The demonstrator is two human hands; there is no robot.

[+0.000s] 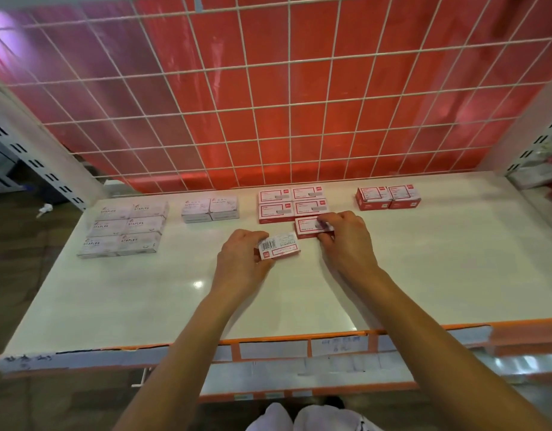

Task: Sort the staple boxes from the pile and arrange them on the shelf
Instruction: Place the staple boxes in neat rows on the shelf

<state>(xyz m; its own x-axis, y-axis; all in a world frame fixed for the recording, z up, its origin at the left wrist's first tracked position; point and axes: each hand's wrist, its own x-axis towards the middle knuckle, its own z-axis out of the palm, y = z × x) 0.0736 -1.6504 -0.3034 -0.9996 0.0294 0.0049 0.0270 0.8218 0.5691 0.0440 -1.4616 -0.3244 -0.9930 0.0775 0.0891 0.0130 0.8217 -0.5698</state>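
The left hand grips a barcoded box by its left end, near the middle of the shelf; whether the box rests on the surface I cannot tell. The right hand pinches a red box that lies flat, just near the right column of the red block of four.

The step looks like starting a third row. It would go best if the red box slides far until its edge meets the box behind and sits flush with that column. The barcoded box, turned label-up, would then fit the gap to its left.

The shelf holds, from the left:
- six pale STAPLES boxes in two columns
- a pale pair
- the red block
- a red pair, well apart at the far right

No pile is in view.
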